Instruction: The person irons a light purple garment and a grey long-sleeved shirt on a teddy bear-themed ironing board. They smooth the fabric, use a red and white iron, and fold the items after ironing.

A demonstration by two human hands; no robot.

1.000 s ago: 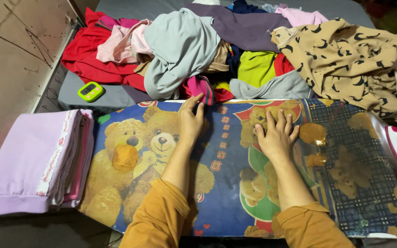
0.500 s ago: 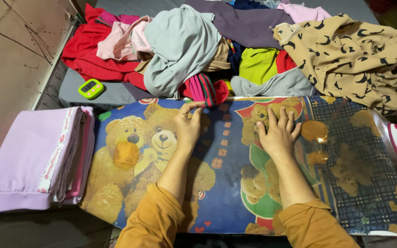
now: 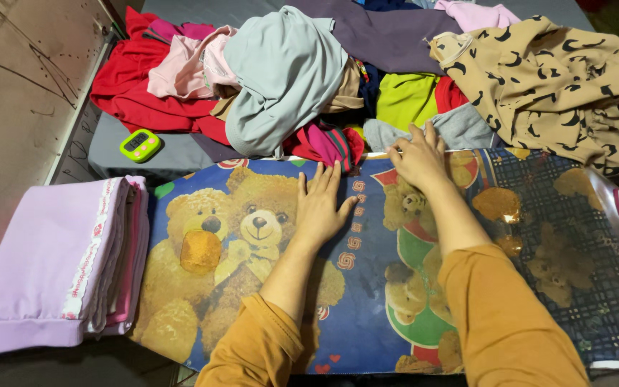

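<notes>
Right hand (image 3: 418,156) moved up to grey garment (image 3: 460,127), left hand (image 3: 320,208) flat, fingers spread, on teddy-bear cloth (image 3: 252,236)

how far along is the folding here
Done: a folded stack, lilac on top, sits at the left. In hand: left hand lies flat on the teddy-bear cloth; right hand reaches the clothes pile. Left: that whole heap looks unfolded, so most remains.

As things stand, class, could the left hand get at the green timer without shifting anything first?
Probably yes. The left hand lies flat and empty on the bear cloth. The timer sits uncovered on the grey surface up to its left, with nothing standing between, though the red clothes lie close by.
</notes>
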